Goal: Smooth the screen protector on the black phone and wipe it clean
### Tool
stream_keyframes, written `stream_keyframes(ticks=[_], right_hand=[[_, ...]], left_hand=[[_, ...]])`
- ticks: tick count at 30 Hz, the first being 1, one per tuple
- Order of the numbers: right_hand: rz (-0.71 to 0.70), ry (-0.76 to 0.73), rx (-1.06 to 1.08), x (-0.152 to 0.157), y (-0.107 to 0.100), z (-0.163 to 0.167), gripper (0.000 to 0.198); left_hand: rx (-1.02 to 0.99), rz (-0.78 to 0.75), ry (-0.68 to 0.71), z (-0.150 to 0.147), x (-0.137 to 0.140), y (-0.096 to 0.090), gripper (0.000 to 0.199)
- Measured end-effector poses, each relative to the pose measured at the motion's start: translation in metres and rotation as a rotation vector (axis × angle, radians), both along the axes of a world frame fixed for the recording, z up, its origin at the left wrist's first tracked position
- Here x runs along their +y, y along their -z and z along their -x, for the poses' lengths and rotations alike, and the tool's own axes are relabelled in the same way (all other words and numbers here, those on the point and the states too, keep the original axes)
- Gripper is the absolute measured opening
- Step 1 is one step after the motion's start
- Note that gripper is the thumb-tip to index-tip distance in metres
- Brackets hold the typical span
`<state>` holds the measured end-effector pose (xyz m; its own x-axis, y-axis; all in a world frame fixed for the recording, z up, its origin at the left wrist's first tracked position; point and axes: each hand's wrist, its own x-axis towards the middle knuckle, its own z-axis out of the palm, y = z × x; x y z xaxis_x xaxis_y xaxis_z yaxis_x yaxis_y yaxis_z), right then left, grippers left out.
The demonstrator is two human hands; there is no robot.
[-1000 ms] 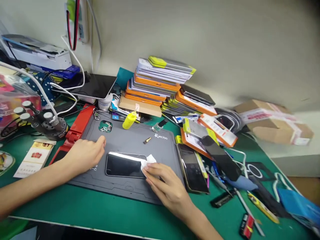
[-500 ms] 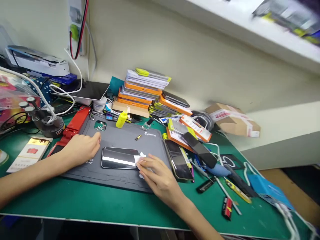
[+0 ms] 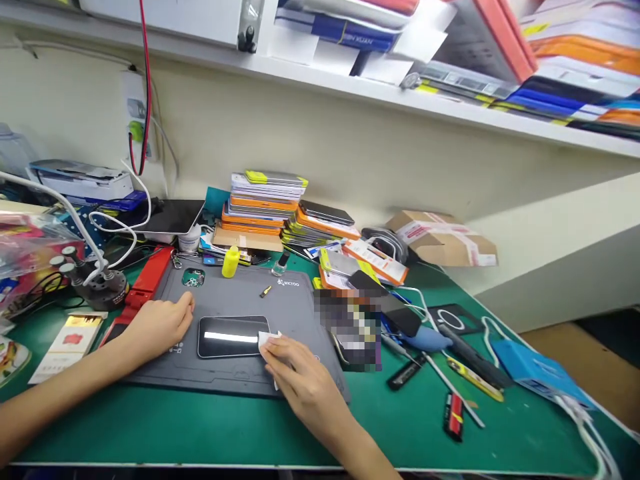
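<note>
- Now we see our right hand (image 3: pixel 300 377) lying flat, fingers pressed together on a small white wipe (image 3: pixel 267 341) at the right end of a dark phone (image 3: pixel 231 336); a second ago the same hand sat on the wipe at that same end, so its hold is unchanged.
- Our left hand (image 3: pixel 160 321) rests loosely curled on the grey work mat (image 3: pixel 295 313), just beside the phone's left end and not gripping anything, as it did before.
- The phone lies face up and flat near the middle of the mat, with a bright strip of reflected light along its screen; earlier that strip ran along the screen's far edge.
- What differs most is our view: our head has tipped up, so a wall shelf (image 3: pixel 450 107) loaded with boxes and packets now fills the top, where a second ago only bare wall showed.
- Behind the mat the yellow bottle (image 3: pixel 230 261), the stack of packaged cases (image 3: pixel 265 200) and the cardboard box (image 3: pixel 443 239) lie where they were, only lower and smaller in the view.
- A patch right of the mat is now blurred out.
</note>
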<state>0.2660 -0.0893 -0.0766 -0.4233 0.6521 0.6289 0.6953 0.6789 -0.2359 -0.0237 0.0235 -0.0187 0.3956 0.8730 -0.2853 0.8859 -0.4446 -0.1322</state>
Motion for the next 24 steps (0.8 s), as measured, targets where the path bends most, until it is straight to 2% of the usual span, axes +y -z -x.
stream_keyframes(ticks=[4, 9, 13, 17, 20, 24], right_hand=[[-0.003, 0.041, 0.035, -0.007, 0.008, -0.004, 0.042], [-0.03, 0.003, 0.003, -0.004, 0.012, 0.009, 0.041], [-0.061, 0.11, -0.054, -0.003, 0.018, 0.003, 0.037], [-0.043, 0.17, -0.134, -0.004, 0.029, -0.005, 0.046], [-0.01, 0.176, -0.184, -0.005, 0.037, -0.006, 0.054], [-0.042, 0.169, -0.244, -0.005, 0.04, -0.003, 0.061]], left_hand=[[-0.003, -0.011, 0.002, 0.002, 0.001, 0.002, 0.038], [-0.035, -0.064, 0.003, -0.001, 0.0, 0.007, 0.033], [-0.023, -0.139, 0.05, -0.005, -0.005, 0.012, 0.036], [-0.018, -0.149, 0.107, -0.004, -0.008, 0.017, 0.037], [-0.011, -0.157, 0.095, -0.003, -0.008, 0.015, 0.039], [-0.008, -0.138, 0.069, -0.003, -0.009, 0.007, 0.041]])
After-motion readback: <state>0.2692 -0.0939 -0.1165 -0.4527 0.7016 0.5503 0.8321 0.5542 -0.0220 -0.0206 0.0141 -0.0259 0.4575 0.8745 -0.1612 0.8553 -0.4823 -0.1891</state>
